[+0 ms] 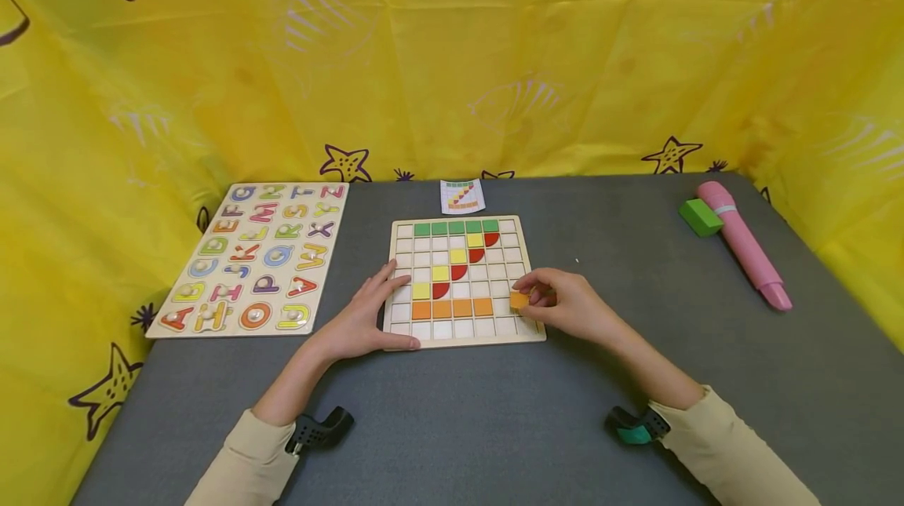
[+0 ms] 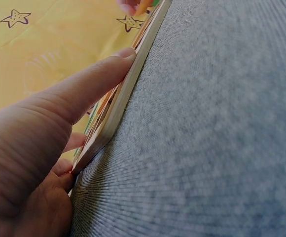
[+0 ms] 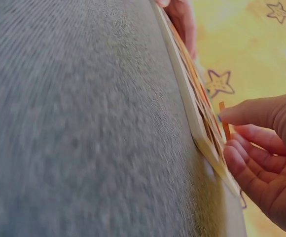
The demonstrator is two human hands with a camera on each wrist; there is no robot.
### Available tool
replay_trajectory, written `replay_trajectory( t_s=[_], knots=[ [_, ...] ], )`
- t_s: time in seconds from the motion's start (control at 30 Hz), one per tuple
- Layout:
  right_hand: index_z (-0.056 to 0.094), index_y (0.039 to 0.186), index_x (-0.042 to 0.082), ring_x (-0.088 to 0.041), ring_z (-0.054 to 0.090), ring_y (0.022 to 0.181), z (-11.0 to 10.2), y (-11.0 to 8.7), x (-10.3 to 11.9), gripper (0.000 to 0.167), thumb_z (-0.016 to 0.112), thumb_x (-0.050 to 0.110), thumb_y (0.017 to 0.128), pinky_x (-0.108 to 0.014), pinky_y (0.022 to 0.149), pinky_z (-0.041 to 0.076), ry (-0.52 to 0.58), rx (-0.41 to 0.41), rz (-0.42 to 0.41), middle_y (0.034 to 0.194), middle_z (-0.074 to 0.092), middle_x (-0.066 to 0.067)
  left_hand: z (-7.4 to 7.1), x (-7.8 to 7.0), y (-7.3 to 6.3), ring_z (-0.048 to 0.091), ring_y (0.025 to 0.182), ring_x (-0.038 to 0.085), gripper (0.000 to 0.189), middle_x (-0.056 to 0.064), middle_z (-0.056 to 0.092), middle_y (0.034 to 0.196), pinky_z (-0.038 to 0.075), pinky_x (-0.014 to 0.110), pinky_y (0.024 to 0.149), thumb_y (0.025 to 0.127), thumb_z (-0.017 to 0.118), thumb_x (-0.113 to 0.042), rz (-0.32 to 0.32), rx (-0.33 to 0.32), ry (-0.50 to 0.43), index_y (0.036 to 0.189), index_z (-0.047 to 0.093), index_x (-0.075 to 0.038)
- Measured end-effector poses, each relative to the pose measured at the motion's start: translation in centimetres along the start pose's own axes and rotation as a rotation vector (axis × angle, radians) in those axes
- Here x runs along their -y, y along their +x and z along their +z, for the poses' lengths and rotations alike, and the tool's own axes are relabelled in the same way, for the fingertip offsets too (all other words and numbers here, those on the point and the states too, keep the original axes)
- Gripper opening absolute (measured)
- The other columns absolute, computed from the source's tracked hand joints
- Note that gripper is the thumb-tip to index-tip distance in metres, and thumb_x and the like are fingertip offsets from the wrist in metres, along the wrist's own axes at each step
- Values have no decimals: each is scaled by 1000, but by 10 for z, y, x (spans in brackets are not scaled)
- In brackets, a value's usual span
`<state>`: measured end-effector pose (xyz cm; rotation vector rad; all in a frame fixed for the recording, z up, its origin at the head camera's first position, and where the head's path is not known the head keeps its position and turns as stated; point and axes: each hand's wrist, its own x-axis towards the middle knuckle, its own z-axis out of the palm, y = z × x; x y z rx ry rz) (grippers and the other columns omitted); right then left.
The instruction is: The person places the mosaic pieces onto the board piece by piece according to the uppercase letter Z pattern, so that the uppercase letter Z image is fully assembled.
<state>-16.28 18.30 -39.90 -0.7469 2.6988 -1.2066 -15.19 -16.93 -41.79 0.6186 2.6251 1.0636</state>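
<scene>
A wooden grid board lies flat on the grey table. A row of green tiles runs along its top, yellow squares and red quarter-round tiles step diagonally below, and several orange tiles form a row near the bottom. My left hand spreads over the board's left front corner, thumb on the front edge and fingers along the left side. Between thumb and fingers, my right hand pinches an orange square tile just above the board's right side.
A small pattern card lies behind the board. To the left is an alphabet peg puzzle. A green block touches a pink microphone-like cylinder at the far right. Yellow printed cloth surrounds the table's back and sides.
</scene>
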Motion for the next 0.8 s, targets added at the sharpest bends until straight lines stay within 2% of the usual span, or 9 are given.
replay_trajectory(
  t_s=[0.23,0.53,0.8],
  knots=[
    [69,102,5,-15,59,77,11,7,4,26,79,4,78,-29,69,51,-20,3,-68,87,64,-1,1,1,1,4,148,32,102,10,6,163,5,56,115,71,85,-47,12,-2,6,151,34,-10],
    [69,105,7,-16,58,82,18,7,6,24,76,6,82,-30,76,53,26,21,-12,92,64,0,2,0,-1,3,148,31,102,9,6,163,6,57,114,70,85,-47,3,-6,0,151,34,-11],
    [70,108,6,-14,59,84,18,4,6,21,70,4,87,-31,78,53,72,0,-11,95,67,-2,2,0,-1,3,148,33,103,8,6,163,7,58,114,70,85,-49,-5,-6,-2,151,34,-11]
  ],
)
